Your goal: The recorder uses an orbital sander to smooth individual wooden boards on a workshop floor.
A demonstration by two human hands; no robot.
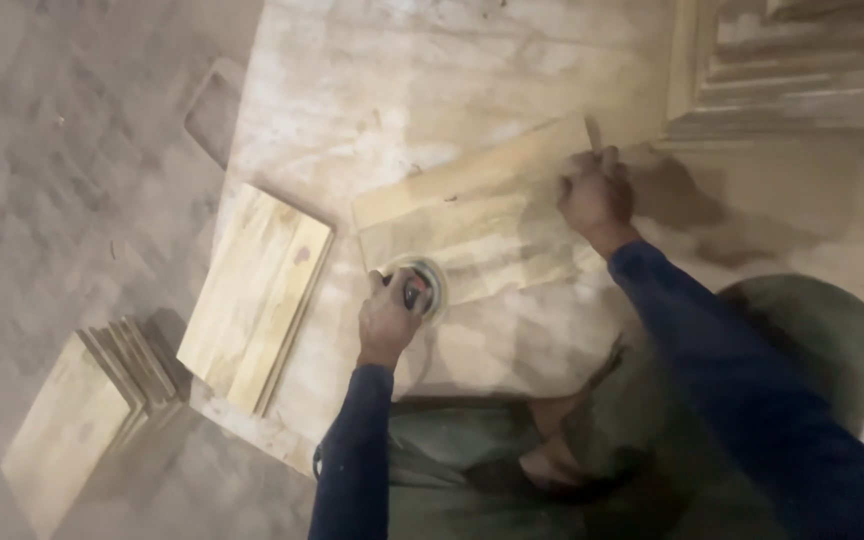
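Note:
My left hand point(389, 318) grips a small round sander point(424, 285) with a pale disc, pressed on the near left corner of a light wooden board point(482, 225). That board lies flat on a big dusty plywood sheet point(402, 90). My right hand point(595, 192) is closed on the board's far right edge, holding it down. Both arms wear dark blue sleeves. The picture is blurred by motion.
A second wooden board point(257, 295) lies left of the worked one, overhanging the sheet's edge. A stack of thin boards point(87, 415) sits on the floor at lower left. Stacked wooden pieces point(792, 65) stand at the top right. My knees in green trousers point(652, 440) fill the bottom.

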